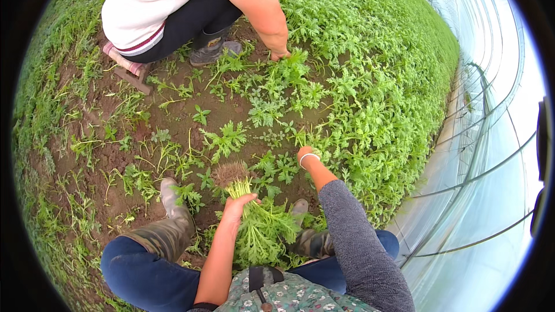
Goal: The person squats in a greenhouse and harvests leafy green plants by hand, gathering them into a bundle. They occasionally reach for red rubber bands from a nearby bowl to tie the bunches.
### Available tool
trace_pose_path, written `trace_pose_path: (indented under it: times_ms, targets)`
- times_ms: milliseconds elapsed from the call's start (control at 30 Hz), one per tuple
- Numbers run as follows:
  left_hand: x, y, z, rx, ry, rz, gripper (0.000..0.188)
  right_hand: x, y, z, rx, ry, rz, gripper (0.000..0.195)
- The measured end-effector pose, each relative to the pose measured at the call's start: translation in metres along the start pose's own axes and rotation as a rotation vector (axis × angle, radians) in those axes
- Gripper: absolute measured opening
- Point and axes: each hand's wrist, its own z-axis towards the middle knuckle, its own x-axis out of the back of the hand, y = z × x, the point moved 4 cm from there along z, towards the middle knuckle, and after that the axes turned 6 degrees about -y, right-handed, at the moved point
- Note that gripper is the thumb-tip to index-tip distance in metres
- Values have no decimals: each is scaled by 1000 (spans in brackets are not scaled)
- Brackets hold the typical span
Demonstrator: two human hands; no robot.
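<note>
My left hand (235, 208) grips a thick bunch of uprooted leafy greens (264, 232), probably garland chrysanthemum. Its brown, soil-tinged roots (230, 173) point away from me, while the feathery leaves hang towards my lap. To the right, my right hand (306, 154), with a white band at the wrist, is closed at the base of some green stems (301, 138) along the edge of the standing crop (368, 108). Most of its fingers are hidden from above. Scattered small plants (225, 138) grow in the bare soil (186, 117) between my boots and the other person.
Ahead on the left, another person (151, 8) sits low on a small stool (132, 79), one hand (281, 55) among the plants. My boots (175, 201) flank the bunch. A clear plastic greenhouse wall (472, 173) with curved ribs runs along the right.
</note>
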Motion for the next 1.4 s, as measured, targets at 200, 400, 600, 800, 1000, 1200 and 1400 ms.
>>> trace_pose_path:
  times_ms: [200, 400, 600, 800, 1000, 1200, 1400]
  targets:
    - [28, -12, -14, -81, -68, -132, 31, 34, -34, -129, 74, 149, 803, 37]
    - [35, -27, -16, -181, -149, -292, 35, 60, -80, -280, 517, 170, 1438, 31]
    - [47, -39, -13, -291, -323, -465, 38, 78, -133, -396, 543, 561, 841, 31]
    - [32, -36, -38, -427, -410, -197, 34, 48, -162, -418, 503, 601, 622, 23]
    - [39, -2, -65, -656, -38, -196, 14, 53, -118, -456, 541, 567, 522, 43]
    - [107, 32, -33, -453, 325, -791, 26, 57, 49, -528, 258, 1265, 1153, 28]
    - [68, 122, -59, -634, 169, -830, 44, -68, 127, -471, -105, 1279, 1470, 17]
